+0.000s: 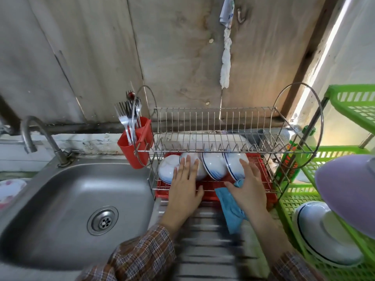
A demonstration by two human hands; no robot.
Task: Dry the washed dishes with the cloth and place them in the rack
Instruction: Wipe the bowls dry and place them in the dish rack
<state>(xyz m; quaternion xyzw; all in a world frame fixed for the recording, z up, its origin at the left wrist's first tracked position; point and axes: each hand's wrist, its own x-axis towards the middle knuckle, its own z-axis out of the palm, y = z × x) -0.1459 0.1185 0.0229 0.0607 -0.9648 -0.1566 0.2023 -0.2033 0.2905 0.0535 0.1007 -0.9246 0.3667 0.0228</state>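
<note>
A two-tier wire dish rack [217, 122] stands on the drainboard right of the sink. Several white bowls with blue rims [214, 166] lean side by side in its lower tier, above a red drip tray [261, 177]. My left hand [185, 185] lies flat with straight fingers on the second bowl from the left [199, 171]. My right hand [248, 185] touches the rightmost bowl [233, 164] with its fingertips while its thumb pinches a blue cloth [230, 205] against the palm. The cloth hangs down over the tray's front edge. The upper tier holds nothing.
A steel sink [67, 201] with a curved tap [35, 130] is at the left. A red cutlery holder [136, 141] with forks hangs on the rack's left end. A green plastic shelf [304, 199] at the right holds a white bowl [324, 236] and a purple bowl [349, 189].
</note>
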